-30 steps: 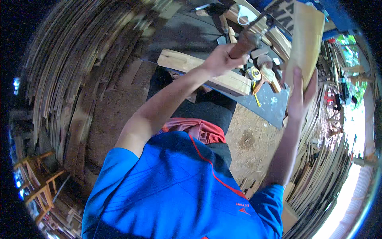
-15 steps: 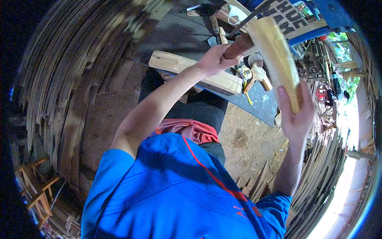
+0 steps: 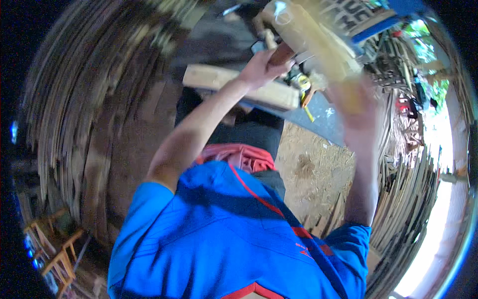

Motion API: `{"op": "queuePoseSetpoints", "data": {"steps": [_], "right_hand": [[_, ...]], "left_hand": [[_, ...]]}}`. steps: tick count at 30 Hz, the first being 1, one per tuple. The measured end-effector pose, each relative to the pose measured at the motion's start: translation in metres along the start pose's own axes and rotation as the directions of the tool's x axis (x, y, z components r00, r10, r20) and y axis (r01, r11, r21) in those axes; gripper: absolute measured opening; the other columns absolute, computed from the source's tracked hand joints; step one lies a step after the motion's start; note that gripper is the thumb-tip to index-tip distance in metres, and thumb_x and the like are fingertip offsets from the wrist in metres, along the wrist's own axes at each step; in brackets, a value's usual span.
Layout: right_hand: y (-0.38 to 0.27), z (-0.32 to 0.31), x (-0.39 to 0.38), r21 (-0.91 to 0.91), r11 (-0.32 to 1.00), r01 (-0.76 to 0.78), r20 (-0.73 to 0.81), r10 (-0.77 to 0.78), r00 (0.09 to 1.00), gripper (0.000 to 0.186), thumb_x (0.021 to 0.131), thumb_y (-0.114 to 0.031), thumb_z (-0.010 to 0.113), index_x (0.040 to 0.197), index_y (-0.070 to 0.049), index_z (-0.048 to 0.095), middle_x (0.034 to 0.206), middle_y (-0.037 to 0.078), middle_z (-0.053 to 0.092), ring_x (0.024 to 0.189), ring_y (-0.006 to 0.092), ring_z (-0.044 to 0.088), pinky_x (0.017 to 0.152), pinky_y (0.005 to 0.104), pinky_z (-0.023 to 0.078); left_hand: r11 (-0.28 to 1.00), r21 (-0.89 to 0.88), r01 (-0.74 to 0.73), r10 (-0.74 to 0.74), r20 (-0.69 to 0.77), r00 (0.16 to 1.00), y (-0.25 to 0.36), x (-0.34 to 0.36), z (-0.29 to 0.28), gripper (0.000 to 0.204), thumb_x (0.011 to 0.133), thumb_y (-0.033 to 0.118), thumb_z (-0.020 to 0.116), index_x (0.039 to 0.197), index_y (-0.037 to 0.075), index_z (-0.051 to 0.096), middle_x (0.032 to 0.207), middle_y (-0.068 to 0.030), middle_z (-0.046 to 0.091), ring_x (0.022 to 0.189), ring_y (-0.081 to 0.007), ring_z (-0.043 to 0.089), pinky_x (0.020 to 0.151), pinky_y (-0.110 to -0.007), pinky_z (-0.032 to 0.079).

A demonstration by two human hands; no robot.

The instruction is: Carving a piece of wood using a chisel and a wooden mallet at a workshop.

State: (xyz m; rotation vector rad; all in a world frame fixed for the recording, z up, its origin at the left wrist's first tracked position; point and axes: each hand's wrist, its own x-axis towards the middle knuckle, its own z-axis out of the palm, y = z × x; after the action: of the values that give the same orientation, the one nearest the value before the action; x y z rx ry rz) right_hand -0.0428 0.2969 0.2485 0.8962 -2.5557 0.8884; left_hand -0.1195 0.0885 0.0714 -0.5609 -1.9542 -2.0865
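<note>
Near the middle top, my left hand (image 3: 263,71) grips the brown handle (image 3: 281,55) of a tool; the far part of that tool is hidden behind a long pale piece of wood (image 3: 321,42). My right hand (image 3: 357,107), smeared by motion, is closed round the lower end of this pale piece, which slants up to the left across the tool. Below my left hand a light timber beam (image 3: 214,75) lies on the dark bench (image 3: 324,127), beside a yellow tape measure (image 3: 301,83) and other small tools, too blurred to tell apart.
Long planks (image 3: 79,99) are stacked along the left, and more wood strips (image 3: 408,194) stand at the right near a bright opening. A wooden chair-like frame (image 3: 59,254) is at lower left. A lettered board (image 3: 343,15) and blue structure (image 3: 403,10) sit at the top.
The pale piece in my right hand has swung leftward, from upright at the right to slanting across the tool. My left hand, still holding the handle, has shifted slightly left.
</note>
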Motion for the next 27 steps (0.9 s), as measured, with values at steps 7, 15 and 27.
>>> {"op": "queuePoseSetpoints", "data": {"steps": [7,15,27], "right_hand": [[0.03,0.058,0.023,0.761,0.648,0.02,-0.317,0.345,0.883,0.033,0.099,-0.026,0.058,0.118,0.0,0.054,0.088,0.008,0.063,0.068,0.0112,0.061,0.052,0.0239,0.05],[0.181,0.239,-0.013,0.631,0.666,-0.398,-0.306,0.685,0.661,0.045,0.094,-0.036,0.064,0.113,0.004,0.058,0.092,0.026,0.067,0.083,0.038,0.067,0.077,0.0436,0.052],[0.166,0.241,-0.019,0.493,0.755,-0.432,-0.406,0.64,0.653,0.046,0.092,-0.042,0.064,0.101,0.002,0.055,0.085,0.028,0.066,0.082,0.0455,0.065,0.074,0.049,0.05]], "left_hand": [[0.989,-0.044,0.143,-0.144,-0.01,0.99,0.008,0.01,0.002,0.024,0.09,0.025,0.072,0.086,0.004,0.062,0.067,0.0059,0.053,0.064,-0.004,0.046,0.059,-0.025,0.039],[0.976,-0.217,0.014,-0.056,-0.19,0.98,-0.002,-0.02,0.004,0.026,0.093,0.007,0.066,0.073,0.009,0.049,0.065,0.0052,0.048,0.056,-0.0036,0.042,0.05,-0.022,0.033],[0.894,-0.441,-0.08,-0.07,-0.314,0.947,-0.012,-0.06,-0.065,0.025,0.093,0.016,0.049,0.072,0.009,0.037,0.061,-0.0036,0.038,0.058,-0.0162,0.039,0.062,-0.035,0.037]]}}
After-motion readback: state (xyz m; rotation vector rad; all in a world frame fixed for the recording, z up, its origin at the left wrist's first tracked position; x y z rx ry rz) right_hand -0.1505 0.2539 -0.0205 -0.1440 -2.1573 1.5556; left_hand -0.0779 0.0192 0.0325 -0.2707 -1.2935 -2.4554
